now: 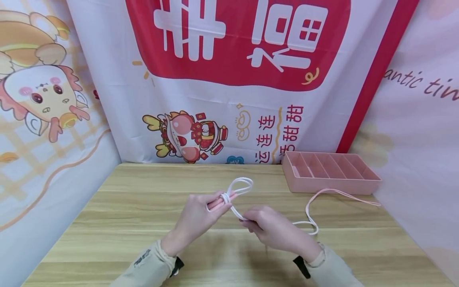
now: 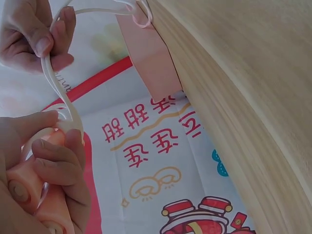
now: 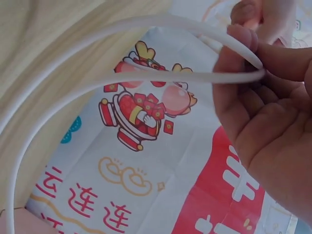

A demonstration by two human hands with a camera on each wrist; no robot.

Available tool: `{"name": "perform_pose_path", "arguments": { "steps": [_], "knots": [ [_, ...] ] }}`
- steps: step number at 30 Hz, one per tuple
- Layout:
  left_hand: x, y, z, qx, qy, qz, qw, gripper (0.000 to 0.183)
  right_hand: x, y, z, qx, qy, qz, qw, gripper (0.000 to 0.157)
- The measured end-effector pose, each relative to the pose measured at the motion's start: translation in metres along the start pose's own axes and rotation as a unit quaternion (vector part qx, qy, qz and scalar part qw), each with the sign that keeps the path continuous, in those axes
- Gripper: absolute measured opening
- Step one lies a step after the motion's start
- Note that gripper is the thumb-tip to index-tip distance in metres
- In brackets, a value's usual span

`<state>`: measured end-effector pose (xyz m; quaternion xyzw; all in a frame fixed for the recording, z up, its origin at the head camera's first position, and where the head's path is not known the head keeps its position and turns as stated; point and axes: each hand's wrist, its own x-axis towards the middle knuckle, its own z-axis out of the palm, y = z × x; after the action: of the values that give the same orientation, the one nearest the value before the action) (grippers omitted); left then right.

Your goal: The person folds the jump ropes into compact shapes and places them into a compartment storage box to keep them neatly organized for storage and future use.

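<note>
A jump rope with pink handles [image 2: 51, 212] and white cord is between my hands. My left hand [image 1: 196, 215] grips both handles side by side, their round ends showing in the left wrist view. Cord is wound around the handles near the left fingertips, and a small loop [image 1: 244, 179] sticks out beyond them. To the right, my right hand [image 1: 270, 228] pinches the doubled cord [image 3: 161, 76] between thumb and fingers. More cord trails from behind this hand across the table, its far end lying in front of the pink box [image 1: 333, 186].
The pink divided box, with several compartments, stands at the table's back right. Beneath both hands is a wood-grain table [image 1: 118, 223]. A printed cloth [image 1: 251, 95] hangs behind it, and more printed cloths hang on the left and right sides.
</note>
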<state>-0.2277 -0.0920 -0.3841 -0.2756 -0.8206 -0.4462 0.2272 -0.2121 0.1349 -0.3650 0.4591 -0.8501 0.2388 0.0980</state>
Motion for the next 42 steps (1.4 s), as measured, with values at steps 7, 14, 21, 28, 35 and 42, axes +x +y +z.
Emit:
{"name": "perform_pose_path", "arguments": {
  "steps": [7, 14, 21, 28, 35, 42],
  "knots": [
    [-0.002, -0.002, 0.000, 0.029, -0.033, -0.020, 0.9988, 0.032, -0.004, -0.002, -0.014, 0.004, -0.039, 0.010, 0.999, 0.023],
    [-0.003, -0.004, -0.002, 0.086, -0.116, 0.041, 0.9886, 0.026, -0.004, 0.002, -0.014, -0.045, 0.005, -0.044, 0.998, 0.012],
    [-0.004, 0.001, -0.005, 0.203, -0.117, 0.147, 0.9610, 0.024, -0.003, 0.007, -0.007, -0.052, 0.064, -0.100, 0.992, 0.017],
    [-0.008, 0.002, -0.002, 0.203, -0.117, 0.185, 0.9543, 0.042, 0.000, 0.006, -0.003, -0.034, 0.126, -0.139, 0.982, 0.018],
    [-0.009, 0.002, 0.002, 0.198, -0.114, 0.220, 0.9484, 0.026, 0.000, 0.016, 0.000, -0.023, 0.157, -0.156, 0.975, 0.011],
    [-0.006, -0.001, 0.004, 0.187, -0.095, 0.272, 0.9392, 0.014, 0.001, 0.028, -0.007, 0.003, 0.155, -0.162, 0.974, 0.008]
  ]
}}
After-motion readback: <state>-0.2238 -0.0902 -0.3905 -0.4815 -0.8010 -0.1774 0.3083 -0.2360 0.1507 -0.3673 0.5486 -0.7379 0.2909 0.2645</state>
